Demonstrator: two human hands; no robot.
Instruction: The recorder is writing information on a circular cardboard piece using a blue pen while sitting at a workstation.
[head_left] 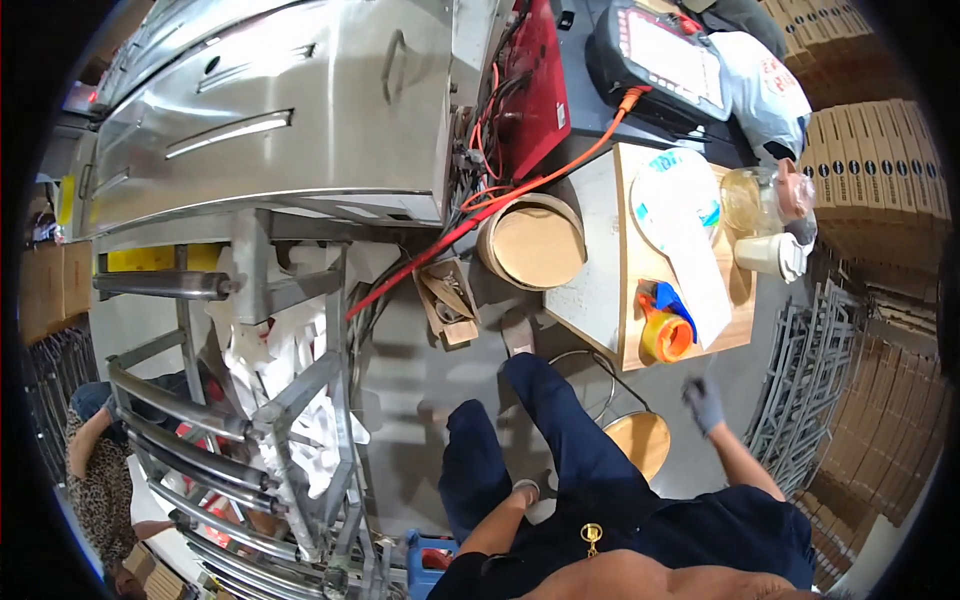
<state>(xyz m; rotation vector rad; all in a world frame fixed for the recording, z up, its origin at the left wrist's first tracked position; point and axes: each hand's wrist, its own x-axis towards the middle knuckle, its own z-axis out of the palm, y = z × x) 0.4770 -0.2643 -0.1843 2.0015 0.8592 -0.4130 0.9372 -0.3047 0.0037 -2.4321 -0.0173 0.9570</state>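
A stainless-steel machine housing [330, 130] occupies the upper left, beyond a grey metal frame [300, 388] fitted with horizontal rollers. At right stands a rectangular, wood-grained tabletop [741, 318], bearing a round roll of orange tape [667, 338] near its front edge. A round, tan wooden stool seat [640, 442] lies between the hands. The grey-gloved right hand [704, 402] hangs near the table, apart from it; its finger spread cannot be determined. The left hand [526, 488], between the thighs, is mostly hidden; its grip cannot be determined.

Red lettering [783, 84] marks a white bag [752, 75]; dark print [868, 168] marks stacked brown cartons [876, 135].
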